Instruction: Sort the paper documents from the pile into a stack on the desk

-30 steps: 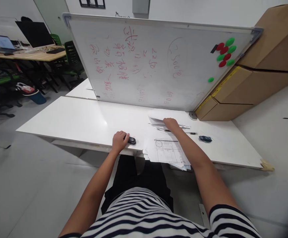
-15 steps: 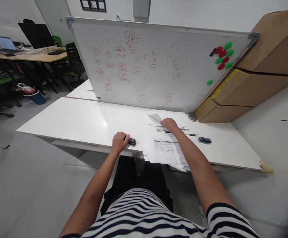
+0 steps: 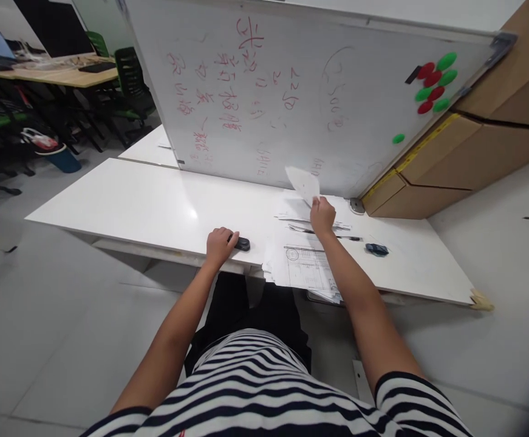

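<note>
1. Paper first: a white sheet (image 3: pixel 304 184) is pinched at its lower corner by the right hand (image 3: pixel 322 216), the fingers closed on it, and it stands up off the bench (image 3: pixel 146 203) in front of the whiteboard (image 3: pixel 291 91).
2. Its long axis runs from the fingertips up and to the left, so the free end points away from the person, toward the board; the sheet sits above and just left of the knuckles.
3. Below that hand lies a loose spread of papers (image 3: pixel 307 270), the nearest printed sheet hanging over the front edge of the bench.
4. A pen (image 3: pixel 348 238) lies just right of the right wrist, roughly parallel to the bench edge, and a small dark clip (image 3: pixel 377 249) rests a little farther right.
5. The left hand (image 3: pixel 220 244) rests at the front edge of the bench, well left of the papers, its fingers curled over a small black device (image 3: pixel 242 244) whose long axis points right, toward the paper pile.
6. Red and green magnets (image 3: pixel 433 91) cluster at the board's upper right, beside stacked cardboard boxes (image 3: pixel 496 152).
</note>
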{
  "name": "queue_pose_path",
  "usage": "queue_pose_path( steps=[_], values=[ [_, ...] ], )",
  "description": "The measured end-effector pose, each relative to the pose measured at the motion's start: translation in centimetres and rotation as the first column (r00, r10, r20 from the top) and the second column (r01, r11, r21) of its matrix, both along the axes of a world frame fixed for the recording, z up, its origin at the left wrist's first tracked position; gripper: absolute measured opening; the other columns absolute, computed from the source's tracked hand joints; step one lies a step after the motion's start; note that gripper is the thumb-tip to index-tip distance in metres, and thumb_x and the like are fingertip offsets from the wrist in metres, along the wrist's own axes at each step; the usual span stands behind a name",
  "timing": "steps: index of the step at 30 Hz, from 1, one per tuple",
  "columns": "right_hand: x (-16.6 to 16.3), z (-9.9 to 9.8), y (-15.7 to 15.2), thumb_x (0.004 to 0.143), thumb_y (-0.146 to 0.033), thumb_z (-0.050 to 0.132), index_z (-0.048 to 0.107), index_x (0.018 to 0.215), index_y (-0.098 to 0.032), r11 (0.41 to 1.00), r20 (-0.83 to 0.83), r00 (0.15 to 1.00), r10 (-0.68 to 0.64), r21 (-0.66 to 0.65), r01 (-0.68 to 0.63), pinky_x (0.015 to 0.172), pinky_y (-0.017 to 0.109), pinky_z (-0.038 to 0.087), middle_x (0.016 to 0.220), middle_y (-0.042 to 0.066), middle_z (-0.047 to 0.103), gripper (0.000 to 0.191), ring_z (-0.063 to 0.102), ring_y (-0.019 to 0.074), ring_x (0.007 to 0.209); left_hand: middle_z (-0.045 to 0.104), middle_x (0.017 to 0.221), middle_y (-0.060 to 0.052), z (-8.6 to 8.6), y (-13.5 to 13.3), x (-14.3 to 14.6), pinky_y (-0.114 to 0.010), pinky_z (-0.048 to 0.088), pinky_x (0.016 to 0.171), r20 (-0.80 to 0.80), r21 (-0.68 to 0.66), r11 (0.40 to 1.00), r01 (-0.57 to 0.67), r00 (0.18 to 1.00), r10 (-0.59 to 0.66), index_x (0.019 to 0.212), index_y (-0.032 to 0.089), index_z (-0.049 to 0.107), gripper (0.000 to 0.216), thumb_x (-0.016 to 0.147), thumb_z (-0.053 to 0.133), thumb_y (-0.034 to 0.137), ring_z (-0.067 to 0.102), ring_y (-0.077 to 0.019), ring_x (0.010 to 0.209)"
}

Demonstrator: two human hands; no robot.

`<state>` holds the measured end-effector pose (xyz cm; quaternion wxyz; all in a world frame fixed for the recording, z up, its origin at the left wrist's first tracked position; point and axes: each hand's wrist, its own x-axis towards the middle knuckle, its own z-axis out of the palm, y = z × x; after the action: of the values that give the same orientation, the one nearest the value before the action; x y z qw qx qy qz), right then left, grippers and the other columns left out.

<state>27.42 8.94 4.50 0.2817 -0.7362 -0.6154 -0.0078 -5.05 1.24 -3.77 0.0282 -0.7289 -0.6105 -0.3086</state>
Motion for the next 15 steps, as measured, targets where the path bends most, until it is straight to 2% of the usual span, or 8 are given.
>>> queue_pose_path(
  steps=[2, 4, 7, 9, 11, 12, 13, 15],
  values=[
    [-0.1, 1.2, -1.9, 0.097, -0.043, 0.036, 0.060, 0.088, -0.014, 0.965, -0.269, 0.963, -0.028, 0.246, 0.097, 0.070, 0.031, 0.043, 0.076, 0.007, 0.064, 0.039, 0.058, 0.0202, 0.075, 0.063, 0.079, -0.008, -0.2, 0.2, -0.1, -0.035, 0.036, 0.075, 0.015, -0.018, 0.999, -0.029, 0.999, 0.029, 0.074, 0.021, 0.063, 0.038, 0.093, 0.040, 0.045, 0.055, -0.0223, 0.083],
    [-0.3, 2.4, -4.4, 0.092, -0.053, 0.044, 0.060, 0.085, -0.015, 0.893, -0.564, 0.824, 0.054, 0.396, 0.213, 0.071, 0.031, 0.046, 0.074, 0.004, 0.063, 0.042, 0.060, 0.0190, 0.076, 0.064, 0.081, -0.009, -0.1, 0.2, -0.1, -0.037, 0.037, 0.080, 0.038, -0.037, 0.998, -0.041, 0.998, 0.042, 0.077, 0.020, 0.064, 0.039, 0.093, 0.039, 0.045, 0.056, -0.0236, 0.088],
    [-1.2, 3.4, -9.0, 0.087, -0.058, 0.049, 0.058, 0.106, -0.017, 0.848, -0.844, 0.443, 0.301, 0.449, 0.281, 0.081, 0.035, 0.052, 0.095, 0.006, 0.068, 0.046, 0.063, 0.0195, 0.094, 0.065, 0.106, -0.013, 0.8, -0.4, 0.3, -0.045, 0.032, 0.097, 0.117, -0.002, 0.997, -0.078, 0.990, 0.078, 0.102, 0.019, 0.063, 0.039, 0.092, 0.041, 0.048, 0.052, -0.0286, 0.112],
    [-2.3, 3.1, -12.0, 0.085, -0.057, 0.054, 0.056, 0.113, -0.021, 0.878, -0.909, 0.200, 0.366, 0.408, 0.249, 0.086, 0.039, 0.052, 0.108, 0.008, 0.067, 0.046, 0.064, 0.0202, 0.102, 0.054, 0.130, -0.016, 1.9, -1.4, 1.5, -0.052, 0.022, 0.107, 0.223, 0.045, 0.996, -0.073, 0.973, 0.062, 0.124, 0.016, 0.053, 0.053, 0.089, 0.044, 0.055, 0.038, -0.0325, 0.131],
    [-3.7, 2.3, -14.5, 0.085, -0.055, 0.056, 0.057, 0.116, -0.024, 0.914, -0.935, 0.053, 0.351, 0.354, 0.199, 0.090, 0.041, 0.052, 0.116, 0.008, 0.066, 0.044, 0.062, 0.0209, 0.109, 0.044, 0.142, -0.018, 3.4, -2.7, 3.5, -0.052, 0.021, 0.111, 0.394, 0.029, 0.998, 0.055, 0.917, -0.062, 0.137, 0.016, 0.040, 0.068, 0.087, 0.041, 0.062, 0.030, -0.0322, 0.137],
    [-4.4, 1.8, -15.6, 0.084, -0.055, 0.057, 0.057, 0.116, -0.025, 0.926, -0.942, 0.004, 0.337, 0.332, 0.178, 0.091, 0.042, 0.051, 0.119, 0.007, 0.065, 0.044, 0.061, 0.0210, 0.111, 0.045, 0.142, -0.017, 4.1, -3.4, 4.7, -0.050, 0.027, 0.109, 0.504, -0.008, 0.984, 0.176, 0.851, -0.148, 0.140, 0.017, 0.036, 0.070, 0.088, 0.037, 0.064, 0.035, -0.0301, 0.135],
    [-5.2, 1.2, -16.4, 0.084, -0.055, 0.057, 0.057, 0.116, -0.026, 0.936, -0.946, -0.036, 0.322, 0.312, 0.163, 0.092, 0.042, 0.051, 0.121, 0.007, 0.065, 0.043, 0.060, 0.0210, 0.113, 0.047, 0.140, -0.016, 4.9, -4.1, 5.9, -0.047, 0.033, 0.106, 0.628, -0.058, 0.946, 0.320, 0.748, -0.214, 0.142, 0.019, 0.032, 0.069, 0.090, 0.032, 0.064, 0.041, -0.0272, 0.132],
    [-6.4, 0.2, -17.8, 0.083, -0.055, 0.058, 0.059, 0.114, -0.026, 0.951, -0.952, -0.100, 0.290, 0.274, 0.144, 0.091, 0.042, 0.052, 0.122, 0.006, 0.065, 0.043, 0.060, 0.0212, 0.113, 0.055, 0.133, -0.013, 6.2, -5.4, 8.2, -0.042, 0.042, 0.100, 0.805, -0.116, 0.835, 0.539, 0.543, -0.239, 0.141, 0.022, 0.035, 0.064, 0.092, 0.030, 0.062, 0.052, -0.0238, 0.122]
  ],
)
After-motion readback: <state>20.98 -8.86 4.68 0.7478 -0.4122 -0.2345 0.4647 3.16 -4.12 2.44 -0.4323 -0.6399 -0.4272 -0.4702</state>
